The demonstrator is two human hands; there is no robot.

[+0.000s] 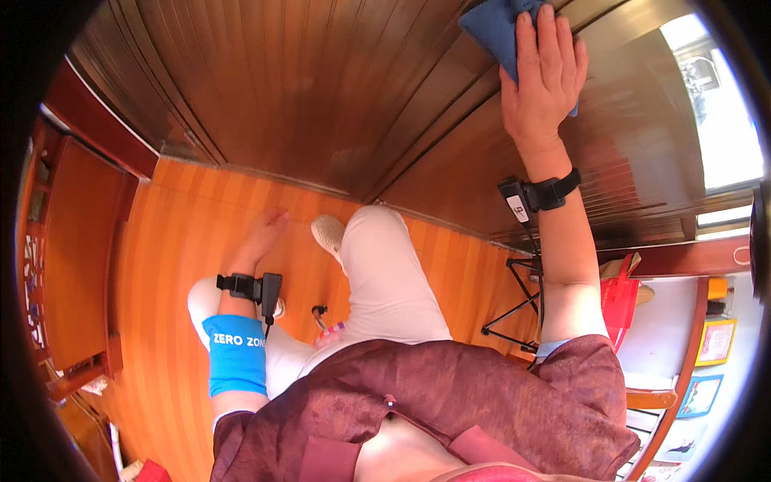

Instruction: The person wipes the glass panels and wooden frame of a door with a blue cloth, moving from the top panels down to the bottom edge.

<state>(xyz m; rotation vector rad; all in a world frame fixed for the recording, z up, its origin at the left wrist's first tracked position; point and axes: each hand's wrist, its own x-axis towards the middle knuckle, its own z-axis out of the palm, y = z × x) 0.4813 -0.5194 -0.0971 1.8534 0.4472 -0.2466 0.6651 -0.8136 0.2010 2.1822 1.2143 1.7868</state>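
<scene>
At the upper right, my right hand presses a blue cloth flat against a dark, glossy wooden panel; its fingers point up and lie over the cloth. Part of the cloth shows beyond the little-finger side of the palm. A black strap with a small device sits on that wrist. My left hand hangs low over the wooden floor, near my knee, with no object visible in it. Its fingers are partly foreshortened, so their spread is unclear. The left forearm wears a blue sleeve and a similar strap.
A reddish wooden cabinet stands at the left. On the right are a black folding frame, a red bag, a wooden chair and framed pictures. A cable runs along my right arm. A bright window lies upper right.
</scene>
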